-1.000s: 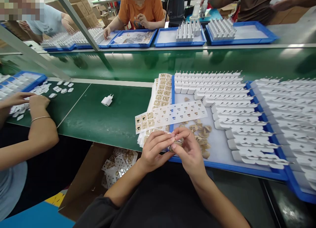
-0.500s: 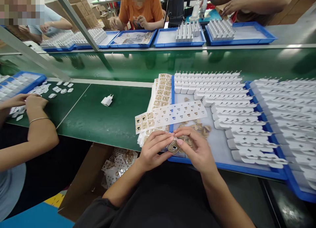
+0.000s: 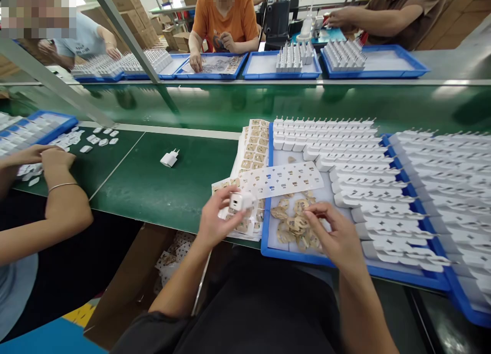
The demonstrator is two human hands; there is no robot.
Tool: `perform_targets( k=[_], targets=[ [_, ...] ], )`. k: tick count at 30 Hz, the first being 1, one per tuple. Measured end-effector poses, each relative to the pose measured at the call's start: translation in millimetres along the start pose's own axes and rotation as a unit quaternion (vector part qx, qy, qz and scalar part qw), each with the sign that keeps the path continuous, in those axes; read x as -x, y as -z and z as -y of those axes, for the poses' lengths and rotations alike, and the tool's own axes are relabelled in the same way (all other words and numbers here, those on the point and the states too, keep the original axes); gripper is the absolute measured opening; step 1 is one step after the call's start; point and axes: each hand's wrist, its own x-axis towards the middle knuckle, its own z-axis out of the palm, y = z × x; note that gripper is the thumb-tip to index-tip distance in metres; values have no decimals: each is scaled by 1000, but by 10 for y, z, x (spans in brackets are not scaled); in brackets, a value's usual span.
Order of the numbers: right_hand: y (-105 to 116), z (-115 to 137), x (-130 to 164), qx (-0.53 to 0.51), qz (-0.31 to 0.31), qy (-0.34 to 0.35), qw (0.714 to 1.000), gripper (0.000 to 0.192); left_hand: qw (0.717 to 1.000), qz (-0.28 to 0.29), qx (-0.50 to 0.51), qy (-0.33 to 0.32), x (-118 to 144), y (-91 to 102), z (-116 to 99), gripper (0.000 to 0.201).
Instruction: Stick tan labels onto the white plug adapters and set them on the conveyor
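there, white charger (image 3: 238, 200) between left fingers (image 3: 226, 196)

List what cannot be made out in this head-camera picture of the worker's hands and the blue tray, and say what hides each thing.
- Head view: the right hand has its back to the camera, so whether it grips a peeled film is hidden.
- The white charger in the left hand: its label is too small to read.
- The blue tray: its floor is mostly covered by rows of chargers.
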Motion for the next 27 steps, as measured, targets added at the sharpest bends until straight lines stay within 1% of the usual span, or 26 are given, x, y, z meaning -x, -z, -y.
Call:
perform_targets(
  k=[2,3,5,6,8,9,11,14,17,20,24,27],
  targets=[
    [103,-133,-29,111,3,-29,993,18,997,-33,-60,34,-171,189,222,48],
    [141,-182,-40,150,5,-29,988,20,994,-45,-91,43,-277,303,358,47],
    [182,-233,-53,200,-1,-18,980,22,986,-53,-150,59,-512,557,657,45],
    [185,-236,-57,216,-10,-8,976,22,980,-49,-180,70,-630,688,808,44],
    [166,-213,-68,237,-36,17,971,23,959,-17,-269,85,-838,934,1074,39],
    [149,-195,-77,244,-47,32,968,23,953,-12,-288,90,-920,1039,1178,37],
    [108,-166,-106,256,-56,61,963,23,943,-4,-319,94,-1028,1202,1314,35],
    [42,-161,-182,265,-32,90,959,23,930,-7,-354,99,-1067,1313,1379,34],
    [-43,-173,-297,278,-11,124,953,24,910,-32,-398,111,-1038,1309,1387,34],
    [-166,-156,-428,301,13,165,939,26,895,-57,-425,126,-1011,1294,1406,34],
    [-341,-88,-625,337,80,183,920,32,890,-70,-427,144,-996,1349,1391,35],
    [-443,-23,-804,336,145,186,912,41,897,-69,-412,144,-991,1355,1289,38]
  ],
)
